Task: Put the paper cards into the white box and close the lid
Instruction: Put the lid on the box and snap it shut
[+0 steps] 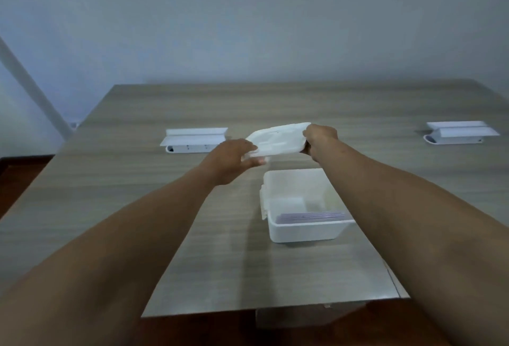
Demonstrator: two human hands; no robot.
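Observation:
An open white box (304,231) stands on the wooden table, a little right of centre. Purple-edged paper cards (311,216) lie inside it against the near wall. The white lid (278,140) is lifted above the table just beyond the box, tilted, with its right end higher. My left hand (234,158) grips the lid's left end, and my right hand (321,137) grips its right end. Both forearms stretch forward from the bottom corners; the right one passes beside the box's right wall.
The table (137,180) has two white socket units with raised flaps, one at the left (194,140) behind my left hand and one at the far right (460,132). A plain wall stands behind the table. Dark floor shows at the left and the near edge.

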